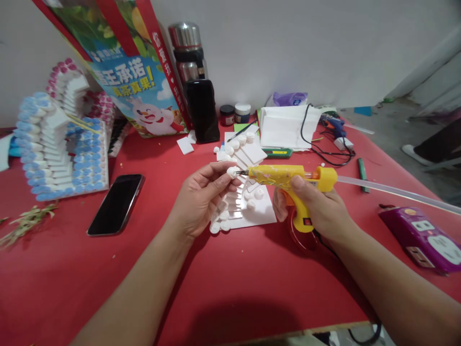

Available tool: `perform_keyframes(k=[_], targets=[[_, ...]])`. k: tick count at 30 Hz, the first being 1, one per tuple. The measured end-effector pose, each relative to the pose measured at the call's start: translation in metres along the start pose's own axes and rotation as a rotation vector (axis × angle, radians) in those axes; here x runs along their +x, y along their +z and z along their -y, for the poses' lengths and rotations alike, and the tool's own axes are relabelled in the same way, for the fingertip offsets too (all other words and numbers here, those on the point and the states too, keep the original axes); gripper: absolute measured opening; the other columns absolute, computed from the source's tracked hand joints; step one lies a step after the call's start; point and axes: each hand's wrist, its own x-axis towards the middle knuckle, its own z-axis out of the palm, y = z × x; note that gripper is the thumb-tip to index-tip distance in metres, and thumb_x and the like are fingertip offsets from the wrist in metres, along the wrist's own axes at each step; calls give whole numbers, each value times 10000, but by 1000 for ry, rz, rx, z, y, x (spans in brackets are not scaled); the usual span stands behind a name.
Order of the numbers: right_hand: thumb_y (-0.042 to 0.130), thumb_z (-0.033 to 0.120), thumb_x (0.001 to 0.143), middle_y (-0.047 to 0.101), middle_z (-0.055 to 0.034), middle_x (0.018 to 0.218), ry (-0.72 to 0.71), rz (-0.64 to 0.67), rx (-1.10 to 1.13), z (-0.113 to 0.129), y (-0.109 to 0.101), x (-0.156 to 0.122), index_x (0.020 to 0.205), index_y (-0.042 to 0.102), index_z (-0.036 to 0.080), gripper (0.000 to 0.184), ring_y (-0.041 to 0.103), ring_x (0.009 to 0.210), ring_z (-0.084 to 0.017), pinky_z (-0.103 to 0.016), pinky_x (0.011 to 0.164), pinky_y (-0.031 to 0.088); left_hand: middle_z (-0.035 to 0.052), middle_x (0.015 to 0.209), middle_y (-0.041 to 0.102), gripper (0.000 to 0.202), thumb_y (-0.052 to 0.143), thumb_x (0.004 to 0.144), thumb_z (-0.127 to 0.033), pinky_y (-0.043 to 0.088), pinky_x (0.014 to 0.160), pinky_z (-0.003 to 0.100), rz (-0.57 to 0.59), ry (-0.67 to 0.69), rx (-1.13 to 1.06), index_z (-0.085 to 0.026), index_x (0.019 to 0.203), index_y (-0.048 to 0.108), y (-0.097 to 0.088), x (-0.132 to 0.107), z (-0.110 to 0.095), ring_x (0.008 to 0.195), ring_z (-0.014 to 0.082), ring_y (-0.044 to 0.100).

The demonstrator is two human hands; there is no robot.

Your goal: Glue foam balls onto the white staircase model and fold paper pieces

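Observation:
Pinched in the fingers of my left hand is a small white rounded piece; its material I cannot make out. My right hand grips a yellow glue gun, whose metal nozzle touches or nearly touches that piece. A clear glue stick runs out of the gun's back end. Below both hands lies a white board with white steps and similar rounded pieces along its edge. My left hand hides part of it.
A phone and a blue-and-white stepped model are at left. Behind stand a printed bag, a flask, a propped black phone and paint jars. A purple power strip lies at right, beyond a black cable.

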Motion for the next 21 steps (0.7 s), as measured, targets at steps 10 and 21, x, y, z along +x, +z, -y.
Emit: perform_keyframes(k=[10,21], targets=[[487,568,1035,618,-14,576,-12,-3,-20,0,-1,0,954,793,232,462,599,543,-181,-316,549,464,34,912,764,180,841,800,-147,587,823,206,-28,4,-25,-149,974,792,2,0,-1,823,116,739],[514,586,1019,612,-12,549,8,-6,2,2,-1,1,679,680,219,527,577,500,-149,-299,523,438,39,899,777,156,812,833,-119,609,795,163,2,23,-44,-134,988,807,1,0,0,812,106,753]])
